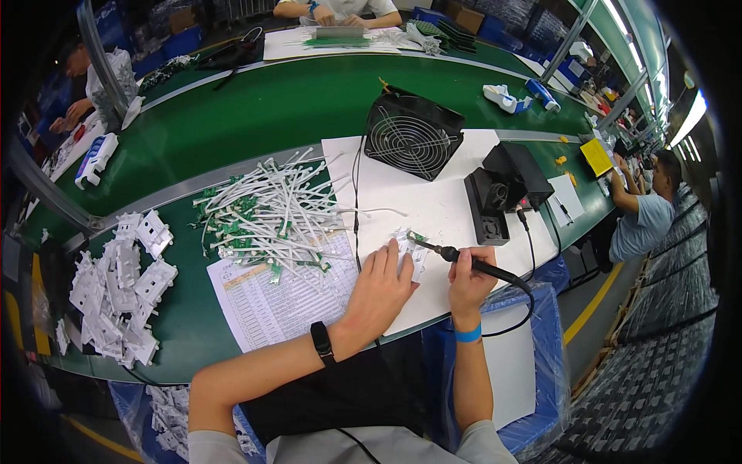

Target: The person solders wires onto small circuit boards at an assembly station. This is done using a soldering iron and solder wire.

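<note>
My right hand (pixel 470 284) grips a soldering iron (pixel 498 272) like a pen. Its tip reaches left to a small green circuit board (pixel 416 237); whether it touches cannot be made out. The board sits at a white plastic part (pixel 420 260) on the white work sheet. With bent fingers, my left hand (pixel 382 282) steadies that part from the left and covers some of it. A heap of white cables with green circuit boards (pixel 270 209) lies beyond my left hand, over a printed paper sheet (pixel 247 309).
A black fan (pixel 413 135) and a black soldering station (pixel 518 178) stand behind the work spot. White plastic parts (pixel 124 290) are piled at far left. Past the bench runs a green conveyor belt (pixel 294 100). A blue bin (pixel 545 332) stands by my right arm; co-workers sit around.
</note>
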Available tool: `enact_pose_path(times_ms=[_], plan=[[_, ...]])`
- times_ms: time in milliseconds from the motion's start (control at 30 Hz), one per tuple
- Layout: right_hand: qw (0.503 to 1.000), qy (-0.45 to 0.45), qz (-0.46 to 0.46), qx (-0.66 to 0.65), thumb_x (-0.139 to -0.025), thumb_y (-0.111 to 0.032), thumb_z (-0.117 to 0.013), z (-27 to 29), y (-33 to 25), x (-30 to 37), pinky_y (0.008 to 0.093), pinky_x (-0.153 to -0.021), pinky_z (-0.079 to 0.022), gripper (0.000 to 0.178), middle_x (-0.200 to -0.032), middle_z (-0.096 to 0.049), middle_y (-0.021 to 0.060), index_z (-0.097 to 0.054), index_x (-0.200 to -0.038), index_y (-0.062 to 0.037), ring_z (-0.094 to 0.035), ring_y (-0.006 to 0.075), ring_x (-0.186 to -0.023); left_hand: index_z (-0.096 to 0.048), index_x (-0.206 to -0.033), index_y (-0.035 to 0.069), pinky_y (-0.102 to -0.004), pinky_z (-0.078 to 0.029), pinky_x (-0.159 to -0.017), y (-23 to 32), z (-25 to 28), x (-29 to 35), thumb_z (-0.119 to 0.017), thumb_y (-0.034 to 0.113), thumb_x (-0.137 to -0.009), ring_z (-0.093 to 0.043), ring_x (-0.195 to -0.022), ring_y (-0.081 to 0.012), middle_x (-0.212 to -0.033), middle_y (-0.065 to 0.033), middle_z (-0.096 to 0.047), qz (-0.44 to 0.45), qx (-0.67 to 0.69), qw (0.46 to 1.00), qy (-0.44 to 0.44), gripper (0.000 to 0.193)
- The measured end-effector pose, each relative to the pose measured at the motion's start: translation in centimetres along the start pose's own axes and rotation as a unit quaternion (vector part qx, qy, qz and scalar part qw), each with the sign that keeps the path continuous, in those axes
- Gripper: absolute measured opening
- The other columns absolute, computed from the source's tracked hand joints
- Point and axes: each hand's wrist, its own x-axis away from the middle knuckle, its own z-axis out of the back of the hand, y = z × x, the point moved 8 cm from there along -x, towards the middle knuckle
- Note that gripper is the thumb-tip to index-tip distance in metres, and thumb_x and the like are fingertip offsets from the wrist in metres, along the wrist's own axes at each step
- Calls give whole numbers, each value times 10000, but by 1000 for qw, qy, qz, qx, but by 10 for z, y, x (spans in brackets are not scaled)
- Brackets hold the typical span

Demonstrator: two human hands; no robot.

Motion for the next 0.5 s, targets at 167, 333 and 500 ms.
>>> enact_pose_path(times_ms=[167, 333, 500], plan=[[1000, -12, -7, -10, -1018, -89, -581, -5, -2, 0, 204, -443, -368, 136, -691, -555, 34, -483, -932, -52, -496, 63, -499, -602, -1233, -50, -401, -458, -1000, 0, 1, 1, -732, 291, -880, -550, -1160, -355, -1344, -288, -542, 0, 2, 1000, -1, 508], [1000, 1, 0, 1, -1019, -88, -580, -2, -4, 0, 206, -444, -371, 141, -697, -563, 40, -479, -927, -53, -495, 67, -495, -599, -1236, -51, -405, -457, -1003, 0, 1, 0, -732, 283, -880, -545, -1169, -361, -1347, -295, -536, 1, 9, 1000, -2, 507], [1000, 4, -12, -20, -1002, -65, -587, -3, -3, 1, 210, -462, -379, 124, -682, -549, 29, -489, -929, -43, -496, 64, -506, -596, -1238, -49, -409, -455, -1006, 0, 1, 0, -731, 274, -880, -540, -1179, -367, -1354, -302, -527, 3, 21, 1000, 0, 501]])
